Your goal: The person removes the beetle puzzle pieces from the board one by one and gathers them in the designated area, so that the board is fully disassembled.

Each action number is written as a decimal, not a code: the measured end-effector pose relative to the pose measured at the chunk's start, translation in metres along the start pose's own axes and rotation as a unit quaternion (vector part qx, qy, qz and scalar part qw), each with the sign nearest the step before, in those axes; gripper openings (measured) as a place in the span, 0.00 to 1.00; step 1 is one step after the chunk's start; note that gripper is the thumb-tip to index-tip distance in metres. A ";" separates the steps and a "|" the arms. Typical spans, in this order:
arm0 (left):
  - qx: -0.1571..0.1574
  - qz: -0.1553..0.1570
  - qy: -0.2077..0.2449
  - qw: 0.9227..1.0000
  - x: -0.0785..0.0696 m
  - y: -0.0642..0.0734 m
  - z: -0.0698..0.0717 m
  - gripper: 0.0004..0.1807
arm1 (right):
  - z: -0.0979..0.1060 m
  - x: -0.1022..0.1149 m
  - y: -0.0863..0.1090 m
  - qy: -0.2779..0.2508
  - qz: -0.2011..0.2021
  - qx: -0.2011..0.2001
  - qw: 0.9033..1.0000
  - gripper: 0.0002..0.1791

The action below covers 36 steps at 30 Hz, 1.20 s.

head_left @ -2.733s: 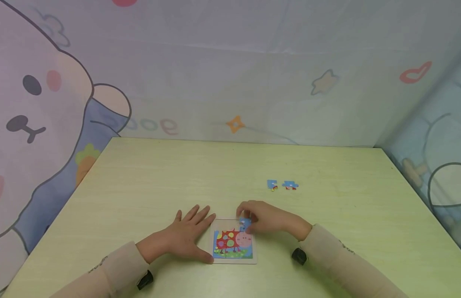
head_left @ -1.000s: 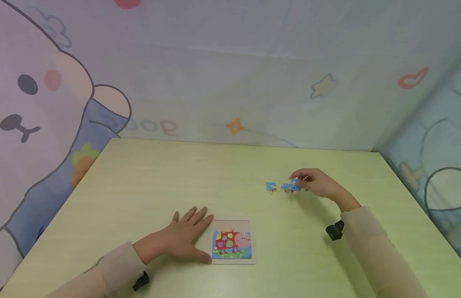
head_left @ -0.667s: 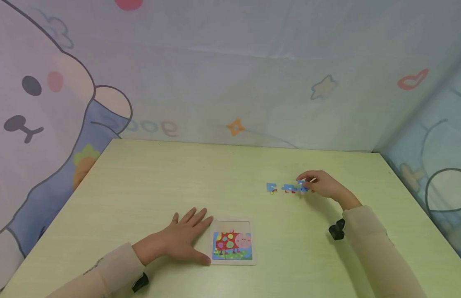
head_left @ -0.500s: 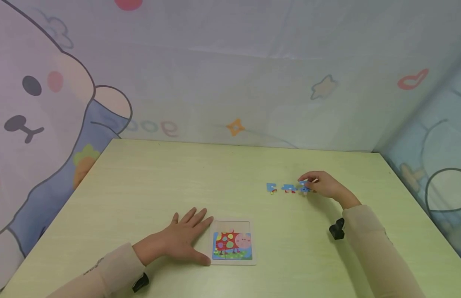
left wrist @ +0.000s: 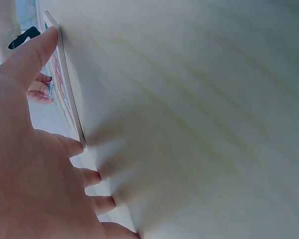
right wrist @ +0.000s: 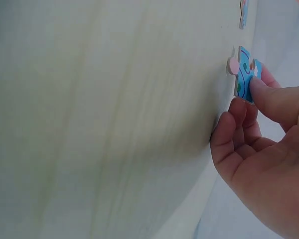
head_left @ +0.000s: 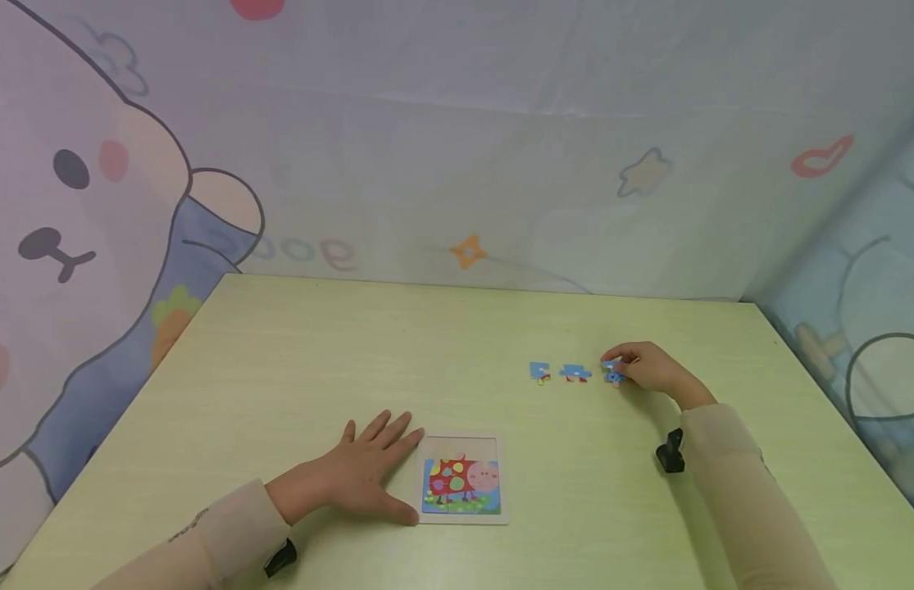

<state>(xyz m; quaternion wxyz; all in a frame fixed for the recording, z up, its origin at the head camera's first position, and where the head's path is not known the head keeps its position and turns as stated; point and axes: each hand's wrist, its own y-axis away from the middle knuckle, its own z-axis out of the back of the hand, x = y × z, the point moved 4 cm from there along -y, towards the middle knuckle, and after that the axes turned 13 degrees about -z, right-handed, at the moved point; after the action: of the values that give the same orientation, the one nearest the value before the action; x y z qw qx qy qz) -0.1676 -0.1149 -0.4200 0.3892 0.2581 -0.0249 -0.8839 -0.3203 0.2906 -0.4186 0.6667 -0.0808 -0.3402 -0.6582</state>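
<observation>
My right hand pinches a blue jigsaw piece with a pink knob between thumb and fingers, close over the table at the right. Just left of it lie two more blue jigsaw pieces, one with red along its lower edge and one with a red and yellow corner. Nearer the front sits a square puzzle tray; its lower part shows a red spotted ladybird picture, its upper strip is bare. My left hand lies spread on the table, thumb and index fingertips at the tray's left edge.
A pale wooden table carries everything. Behind it hangs a printed cloth backdrop with a cartoon bear at the left. A black wrist strap part hangs under the right sleeve.
My right hand has carried the blue jigsaw piece from the tray's upper right corner to the right end of the loose pieces. The left hand has stayed by the tray.
</observation>
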 end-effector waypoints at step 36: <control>-0.004 0.003 0.005 1.000 -0.002 0.001 0.001 0.57 | 0.001 0.013 0.004 0.010 0.010 -0.002 1.000 0.20</control>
<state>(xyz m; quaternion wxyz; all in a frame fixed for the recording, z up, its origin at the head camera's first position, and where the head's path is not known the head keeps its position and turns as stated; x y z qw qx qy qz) -0.1663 -0.1141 -0.4182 0.3927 0.2608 -0.0198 -0.8817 -0.3183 0.2808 -0.4092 0.6765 -0.0795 -0.3313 -0.6529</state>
